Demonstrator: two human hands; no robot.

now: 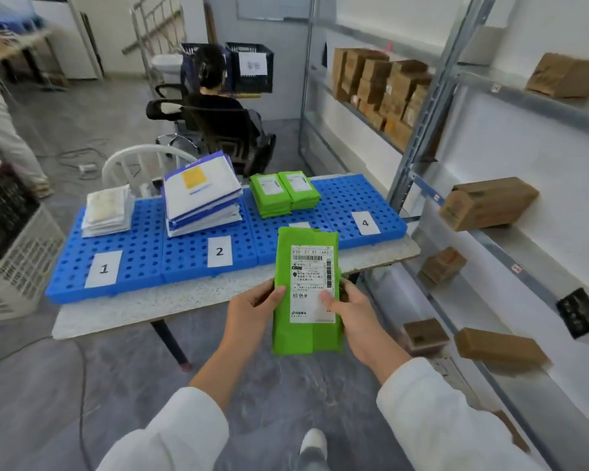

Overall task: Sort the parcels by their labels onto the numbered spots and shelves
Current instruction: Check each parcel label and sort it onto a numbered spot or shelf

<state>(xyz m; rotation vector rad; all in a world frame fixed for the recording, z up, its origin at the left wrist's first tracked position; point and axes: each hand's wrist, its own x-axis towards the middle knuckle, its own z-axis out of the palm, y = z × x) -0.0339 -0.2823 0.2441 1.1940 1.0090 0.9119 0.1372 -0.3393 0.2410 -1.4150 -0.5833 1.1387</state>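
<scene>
Green parcel (306, 266) upright between left hand (252, 312), right hand (359, 312); fingers (330, 300) pinching its sides.

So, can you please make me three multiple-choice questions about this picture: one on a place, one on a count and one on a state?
1. Where do the stacked green parcels lie?
A. behind card 1
B. on the blue mat between card 2 and card 4
C. on the metal shelf

2. How many stacks do they form?
A. one
B. two
C. four

3. How is the held green parcel kept?
A. gripped by the left hand and the right hand, label facing the camera
B. gripped by the left hand alone
C. lying on the table

Answers:
1 B: they sit on the mat to the right of card 2 and to the left of card 4.
2 B: two stacks stand side by side.
3 A: fingers of both hands curl round its edges, and the label is readable.
</scene>
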